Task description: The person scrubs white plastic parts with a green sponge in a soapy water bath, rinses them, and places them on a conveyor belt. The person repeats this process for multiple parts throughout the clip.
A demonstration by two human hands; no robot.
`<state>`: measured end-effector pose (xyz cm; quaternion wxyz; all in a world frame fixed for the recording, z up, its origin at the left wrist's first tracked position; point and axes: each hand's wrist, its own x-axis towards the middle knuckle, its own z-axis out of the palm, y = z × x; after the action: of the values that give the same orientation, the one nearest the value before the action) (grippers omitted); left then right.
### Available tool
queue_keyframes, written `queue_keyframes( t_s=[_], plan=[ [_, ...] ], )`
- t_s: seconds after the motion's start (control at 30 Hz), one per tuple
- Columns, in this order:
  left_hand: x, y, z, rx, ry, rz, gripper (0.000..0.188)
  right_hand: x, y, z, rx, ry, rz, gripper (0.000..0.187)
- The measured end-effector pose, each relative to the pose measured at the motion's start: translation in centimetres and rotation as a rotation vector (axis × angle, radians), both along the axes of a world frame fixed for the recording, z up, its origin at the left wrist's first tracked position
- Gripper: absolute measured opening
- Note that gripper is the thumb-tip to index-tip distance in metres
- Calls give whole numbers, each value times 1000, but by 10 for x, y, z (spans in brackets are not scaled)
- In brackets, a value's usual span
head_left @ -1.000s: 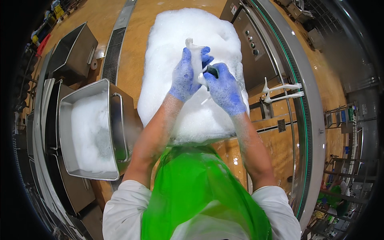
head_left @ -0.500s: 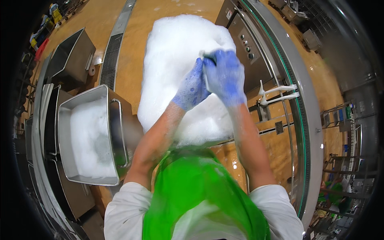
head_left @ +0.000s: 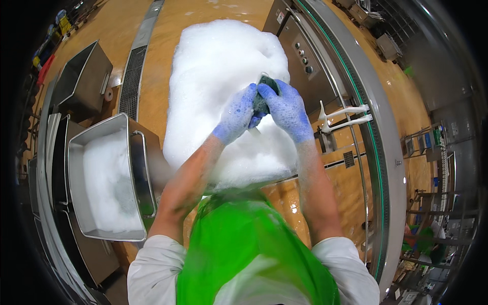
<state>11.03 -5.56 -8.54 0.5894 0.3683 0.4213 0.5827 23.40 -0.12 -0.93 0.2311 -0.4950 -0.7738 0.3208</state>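
Above a big foam-filled tub, my two blue-gloved hands meet, both wet with suds. A dark green scouring pad is pinched under the thumb of my right hand, whose fingers curl round it. My left hand is closed against the pad's other side. Around a slim pale piece the pad seems folded; its ends poke out above and below, and its kind cannot be told. White foam heaps over the tub and hides its contents and most of its rim.
At my left stands a steel bin with foam inside and a bar handle. Beyond it is another steel bin beside a floor drain grate. A conveyor with white prongs and a control panel borders the right.
My hands have come down slightly and the right one has turned, so the green pad shows more plainly between them. The blur of the right hand is gone.
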Motion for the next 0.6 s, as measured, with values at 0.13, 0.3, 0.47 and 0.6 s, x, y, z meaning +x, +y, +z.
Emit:
queue_keyframes(
  t_s=[0.13,0.3,0.47,0.6],
  plan=[
    [9,2,-1,-18,-18,129,67,-20,-5,3,-16,14,-78,49],
    [-19,-17,17,-103,65,-85,95,15,7,-27,299,-345,258,40],
    [-1,-8,16,-114,111,38,90,-6,3,-18,432,-326,18,38],
    [-19,-5,9,-83,68,22,83,7,13,-33,833,220,-108,12]
  ],
)
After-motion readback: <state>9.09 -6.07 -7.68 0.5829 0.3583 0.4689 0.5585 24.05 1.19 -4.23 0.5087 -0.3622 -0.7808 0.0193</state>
